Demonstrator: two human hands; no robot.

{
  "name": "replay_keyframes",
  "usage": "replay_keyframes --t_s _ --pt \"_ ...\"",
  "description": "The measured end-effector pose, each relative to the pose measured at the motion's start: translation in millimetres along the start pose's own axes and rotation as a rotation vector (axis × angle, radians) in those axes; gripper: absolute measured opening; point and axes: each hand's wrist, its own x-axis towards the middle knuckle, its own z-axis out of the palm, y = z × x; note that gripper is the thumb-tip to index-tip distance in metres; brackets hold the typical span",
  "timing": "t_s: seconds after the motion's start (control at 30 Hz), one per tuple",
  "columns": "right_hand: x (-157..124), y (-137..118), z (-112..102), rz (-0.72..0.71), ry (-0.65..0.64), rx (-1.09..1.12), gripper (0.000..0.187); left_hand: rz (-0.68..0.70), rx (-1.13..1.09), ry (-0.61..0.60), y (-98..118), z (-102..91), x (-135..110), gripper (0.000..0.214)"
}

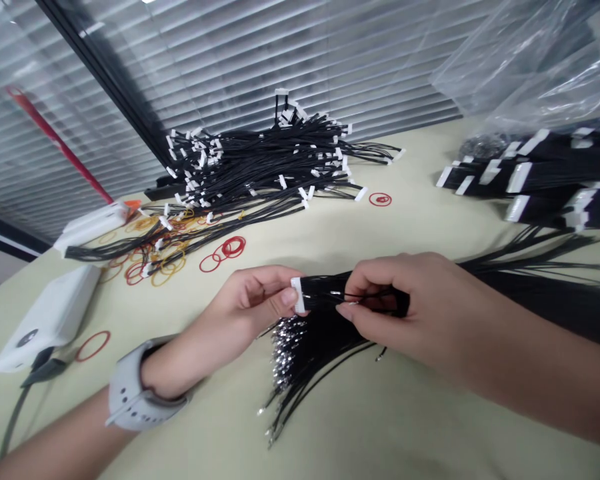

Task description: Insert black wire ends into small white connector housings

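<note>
Between thumb and fingers, my left hand (253,303) grips a white connector housing (298,295) with several black wires (323,287) running out of it to the right. Just right of the housing, my right hand (405,307) pinches a thin black wire (370,295) whose small metal end (337,293) points toward the housing. Other black strands pass under my right palm, partly hidden. Below both hands, a thick bundle of loose black wires (325,340) lies on the table, its shiny crimp terminals (284,350) fanned out at the left end.
A pile of black cables with white connectors (260,160) lies at the back. Bundled cables (545,173) and a clear plastic bag (540,67) stand at the right. Red and yellow rubber bands (165,257) are scattered leftward, near a white device (50,320) with a cord.
</note>
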Motion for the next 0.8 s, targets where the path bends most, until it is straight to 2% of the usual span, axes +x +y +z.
replay_keyframes --t_s 0.4,0.6,0.7,0.8 --pt "-2 -1 -3 0.01 0.024 0.095 0.015 -0.032 -0.003 -0.003 1 0.8 -1 0.012" --pt "-3 -11 -10 0.104 -0.068 0.18 0.016 -0.035 -0.032 -0.025 0 -0.3 0 0.015" --pt "-3 -11 -11 0.121 -0.084 0.152 0.016 -0.035 -0.036 -0.034 -2 -1.0 1 0.016" --pt "-2 -5 -7 0.068 -0.067 0.075 0.017 -0.039 -0.019 -0.029 -2 -0.7 0 0.015"
